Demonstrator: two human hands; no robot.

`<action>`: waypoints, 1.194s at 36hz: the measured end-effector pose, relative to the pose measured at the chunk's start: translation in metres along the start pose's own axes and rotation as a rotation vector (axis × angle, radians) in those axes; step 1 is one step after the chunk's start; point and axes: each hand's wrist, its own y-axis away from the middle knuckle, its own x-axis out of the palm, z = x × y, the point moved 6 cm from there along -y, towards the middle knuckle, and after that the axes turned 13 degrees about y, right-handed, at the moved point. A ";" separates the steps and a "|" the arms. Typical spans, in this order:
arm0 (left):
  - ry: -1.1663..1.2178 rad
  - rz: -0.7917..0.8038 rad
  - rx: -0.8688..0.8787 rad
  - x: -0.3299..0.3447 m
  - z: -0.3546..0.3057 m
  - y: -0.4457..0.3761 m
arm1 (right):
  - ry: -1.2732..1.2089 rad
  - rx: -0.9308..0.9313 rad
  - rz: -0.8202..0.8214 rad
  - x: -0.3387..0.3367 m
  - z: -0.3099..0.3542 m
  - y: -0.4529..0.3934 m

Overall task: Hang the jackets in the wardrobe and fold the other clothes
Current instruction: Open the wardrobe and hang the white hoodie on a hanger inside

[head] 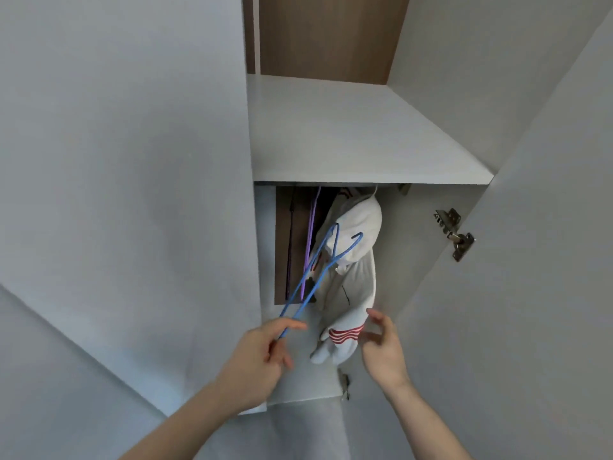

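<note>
Blue wire hanger (318, 277) slants up from the left hand (255, 363), whose grip pinches its lower end between thumb and forefinger; the hook end reaches up in front of the hanging white jacket (351, 270). That jacket, hooded and with red stripes at the cuff, hangs inside the wardrobe (431, 260) just below a white shelf (365, 137), its sleeve dangling low. The right hand (384, 346) is just beside the striped cuff, fingers loosely spread, holding nothing; whether the fingertips touch the cloth cannot be told. A purple hanger (311, 234) hangs behind the jacket, to its left. On the open right door a metal hinge (456, 234) shows
</note>
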 end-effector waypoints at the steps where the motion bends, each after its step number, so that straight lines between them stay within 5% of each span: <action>1: 0.002 -0.026 -0.011 -0.005 0.007 0.011 | -0.012 0.011 0.008 0.006 -0.002 0.008; 8: -0.031 -0.151 -0.122 -0.023 0.044 0.080 | -0.077 0.152 0.232 0.055 -0.019 0.048; 24: -0.078 -0.479 -0.355 0.010 0.082 0.219 | 0.298 -0.045 0.893 0.115 -0.022 0.128; 43: 0.288 -1.432 -0.503 0.176 0.083 0.519 | 0.432 -0.444 1.534 0.095 -0.045 0.371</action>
